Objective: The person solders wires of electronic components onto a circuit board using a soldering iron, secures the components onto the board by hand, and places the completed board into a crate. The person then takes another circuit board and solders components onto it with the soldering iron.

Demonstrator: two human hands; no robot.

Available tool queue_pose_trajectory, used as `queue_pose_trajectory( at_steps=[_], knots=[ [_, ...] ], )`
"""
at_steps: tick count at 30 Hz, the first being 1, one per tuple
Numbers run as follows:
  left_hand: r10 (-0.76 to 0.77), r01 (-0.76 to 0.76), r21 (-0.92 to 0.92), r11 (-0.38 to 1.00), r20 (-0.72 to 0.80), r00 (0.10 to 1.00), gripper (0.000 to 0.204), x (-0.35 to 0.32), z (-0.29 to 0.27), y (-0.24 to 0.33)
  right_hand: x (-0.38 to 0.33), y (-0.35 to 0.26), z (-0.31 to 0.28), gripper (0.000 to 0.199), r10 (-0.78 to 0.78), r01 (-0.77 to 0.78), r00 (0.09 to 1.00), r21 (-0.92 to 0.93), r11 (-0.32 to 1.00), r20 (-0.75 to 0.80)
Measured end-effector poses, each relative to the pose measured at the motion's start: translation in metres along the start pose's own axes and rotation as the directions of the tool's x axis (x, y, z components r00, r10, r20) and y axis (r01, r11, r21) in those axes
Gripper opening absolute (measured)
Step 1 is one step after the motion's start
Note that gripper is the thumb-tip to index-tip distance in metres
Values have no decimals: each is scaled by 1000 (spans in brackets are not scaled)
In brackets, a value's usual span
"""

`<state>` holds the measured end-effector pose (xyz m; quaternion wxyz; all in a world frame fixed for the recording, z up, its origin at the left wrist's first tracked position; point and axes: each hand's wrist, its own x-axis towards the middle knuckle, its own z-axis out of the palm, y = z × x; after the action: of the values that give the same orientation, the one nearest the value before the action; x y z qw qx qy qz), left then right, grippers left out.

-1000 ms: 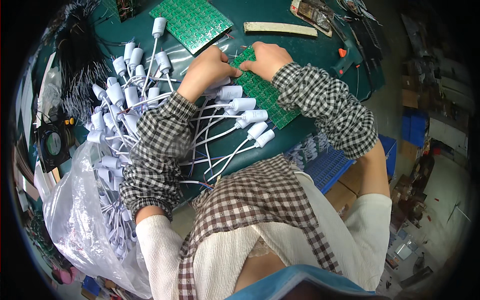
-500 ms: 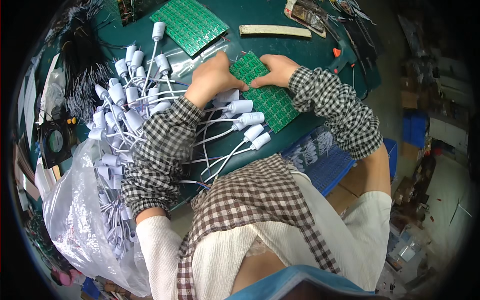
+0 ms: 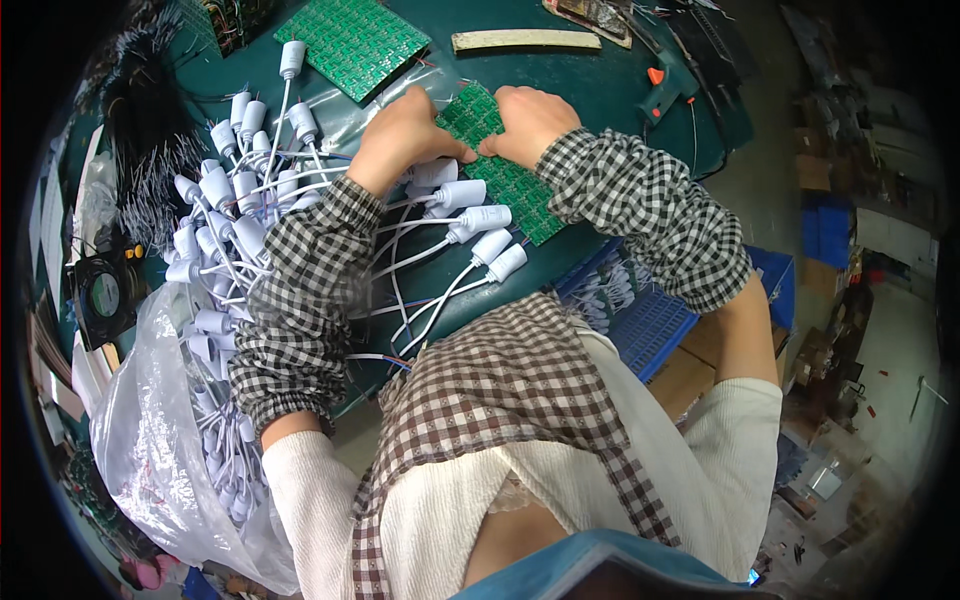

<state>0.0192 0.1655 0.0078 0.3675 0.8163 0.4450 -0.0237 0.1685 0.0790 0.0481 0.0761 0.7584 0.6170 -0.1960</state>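
Green table [image 3: 595, 80], upper frame; board [image 3: 515, 195], upper centre; left hand [image 3: 405, 138] pinches its left edge, right hand [image 3: 532, 122] its right edge, thumbs nearly meeting, other fingertips hidden; white sockets [image 3: 485, 219], lower left of board; handling, as judged: thumbs close, pressure even

Left grip [image 3: 403, 138] and right grip [image 3: 533, 123] have shifted along the green circuit board [image 3: 522, 194] toward its near end.

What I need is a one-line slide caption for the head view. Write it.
Left hand and right hand on a green circuit board, with white corded sockets lying to its left.
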Motion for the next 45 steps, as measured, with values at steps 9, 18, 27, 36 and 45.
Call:
queue_pose_trajectory(
  at_steps=[9, 18, 27, 36, 45],
  knots=[
    [10, -16, 188, 982, 30, 999, 94, -12, 4, 17, 5, 35, 15, 68, -135, 124, 990, 222, 967, 35],
    [-45, 39, 133, 990, 45, 998, 96, -10, 2, 18, -5, 10, 6, 60, 18, -22, 997, 53, 998, 81],
    [-65, 60, 113, 992, 40, 997, 96, -5, 2, 18, -25, -13, 13, 37, 43, -53, 978, -43, 998, -204],
    [-89, 79, 122, 989, 75, 993, 97, -4, 0, 21, -32, -22, 18, 37, 31, -62, 955, -94, 994, -295],
    [-47, 41, 91, 995, 60, 997, 98, 0, 5, 9, -13, 14, 14, 65, 11, -4, 999, 144, 990, -47]
  ],
)
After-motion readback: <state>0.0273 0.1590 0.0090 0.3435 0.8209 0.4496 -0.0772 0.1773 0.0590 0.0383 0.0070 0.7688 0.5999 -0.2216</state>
